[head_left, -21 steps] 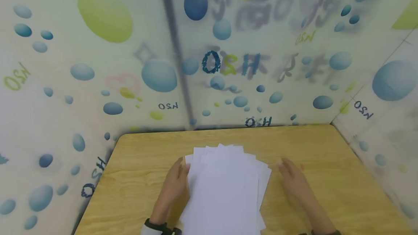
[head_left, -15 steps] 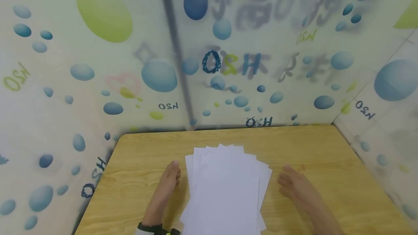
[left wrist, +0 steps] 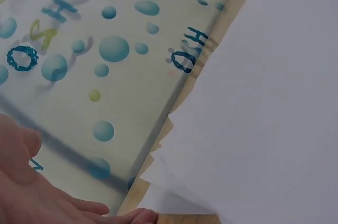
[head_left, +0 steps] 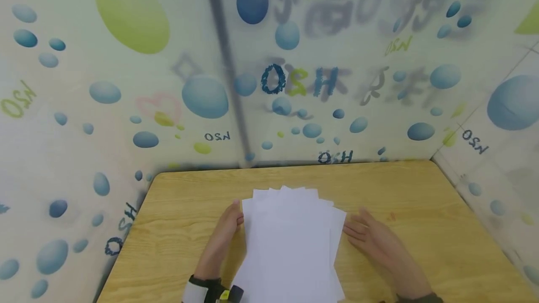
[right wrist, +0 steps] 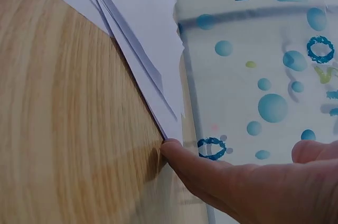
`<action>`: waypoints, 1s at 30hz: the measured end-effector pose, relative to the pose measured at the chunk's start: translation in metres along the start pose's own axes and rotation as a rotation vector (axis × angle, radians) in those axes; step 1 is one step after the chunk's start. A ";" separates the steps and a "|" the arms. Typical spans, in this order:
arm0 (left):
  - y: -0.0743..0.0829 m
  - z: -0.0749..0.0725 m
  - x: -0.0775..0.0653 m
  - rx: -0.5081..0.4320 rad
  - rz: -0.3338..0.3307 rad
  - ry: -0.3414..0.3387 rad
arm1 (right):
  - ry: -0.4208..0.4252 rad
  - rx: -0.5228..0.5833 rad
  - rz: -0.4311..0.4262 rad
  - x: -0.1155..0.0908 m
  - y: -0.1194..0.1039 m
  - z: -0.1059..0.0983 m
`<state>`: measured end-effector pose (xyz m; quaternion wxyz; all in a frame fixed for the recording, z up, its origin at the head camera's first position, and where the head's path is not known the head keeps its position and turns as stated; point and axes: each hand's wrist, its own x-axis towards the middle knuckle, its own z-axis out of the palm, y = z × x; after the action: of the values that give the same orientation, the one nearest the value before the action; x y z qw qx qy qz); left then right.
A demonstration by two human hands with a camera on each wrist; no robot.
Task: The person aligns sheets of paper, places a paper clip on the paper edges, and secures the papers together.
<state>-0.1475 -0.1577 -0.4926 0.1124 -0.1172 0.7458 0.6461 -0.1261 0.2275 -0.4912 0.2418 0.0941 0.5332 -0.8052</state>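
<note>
Left hand and right hand flank the paper stack, short of the worktop's far edge; fingers extended, thumbs apart.

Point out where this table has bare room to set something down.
The table shows bare wood left of the left hand, right of the right hand, and in a strip between the papers and the back wall. Crowded: the middle, where the papers spread with a hand at either side.
</note>
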 end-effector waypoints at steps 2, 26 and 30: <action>0.002 0.003 0.002 -0.004 -0.003 -0.013 | 0.005 -0.007 0.000 0.005 0.000 0.004; -0.018 -0.023 -0.060 -0.046 -0.058 -0.221 | -0.134 -0.064 0.084 -0.027 0.022 0.003; -0.019 -0.017 -0.067 -0.101 -0.063 -0.257 | -0.169 -0.007 0.099 -0.029 0.031 0.012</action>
<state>-0.0785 -0.1756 -0.4866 0.2211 -0.0626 0.6878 0.6885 -0.0844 0.2153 -0.4997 0.3259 0.0513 0.5085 -0.7953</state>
